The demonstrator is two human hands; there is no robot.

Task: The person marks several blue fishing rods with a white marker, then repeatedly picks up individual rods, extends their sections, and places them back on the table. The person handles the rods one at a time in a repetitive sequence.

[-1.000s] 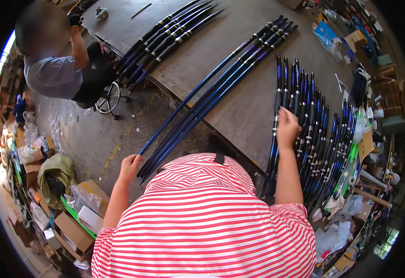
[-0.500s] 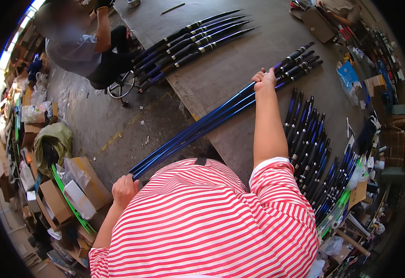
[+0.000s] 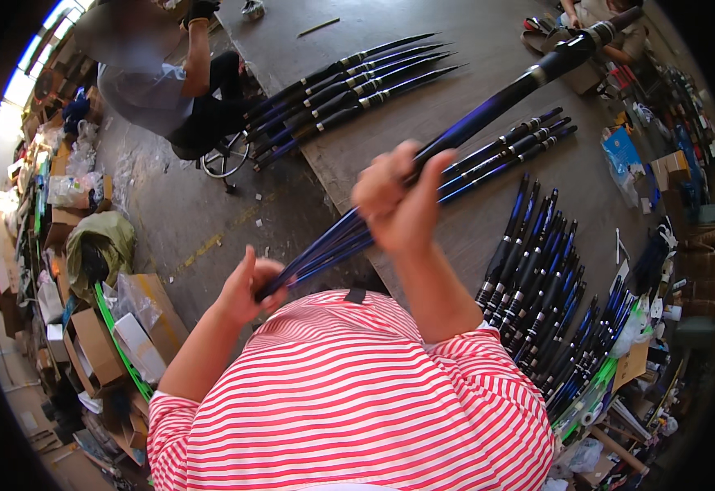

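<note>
My right hand [image 3: 398, 200] is wrapped around a dark blue-and-black fishing rod [image 3: 488, 119], lifted so that its thick handle end points up toward the far right. My left hand [image 3: 253, 285], slightly blurred, closes around the near ends of the rods in front of my waist, thumb raised. Other blue fishing rods [image 3: 509, 149] lie beneath the lifted one, their handle ends on the grey table [image 3: 374, 139] and their shafts running past its edge toward my left hand. How many rods my left hand holds is hidden.
Several fishing rods [image 3: 353, 86] lie at the far side, and a dense row of more rods [image 3: 533, 278] lies to the right. A person [image 3: 149, 90] sits on a wheeled stool at the far left; another sits at the far right. Cardboard boxes [image 3: 96, 356] crowd the left.
My right hand has come nearer and left, raising one rod off the others. My left hand has moved up and to the right, bringing the rod ends along.
</note>
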